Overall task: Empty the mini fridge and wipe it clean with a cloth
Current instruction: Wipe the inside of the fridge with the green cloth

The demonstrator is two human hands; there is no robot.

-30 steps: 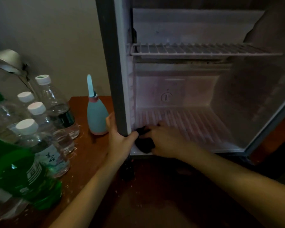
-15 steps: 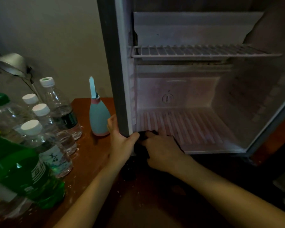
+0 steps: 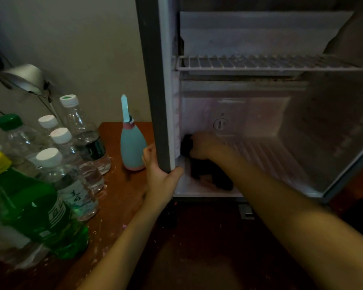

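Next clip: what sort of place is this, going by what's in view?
Probably a hotel room or bedroom rather than a kitchen, though that is a guess. A mini fridge stands on a wooden desk against a plain wall, with a lamp and water bottles beside it.

mini fridge (image 3: 260,101): open, bare | dark cloth (image 3: 208,174): floor, left corner

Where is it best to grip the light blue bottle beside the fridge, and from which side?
Probably take the light blue bottle by its narrow shoulder under the pink collar, from the front: upright, wide below, fridge close on its right.
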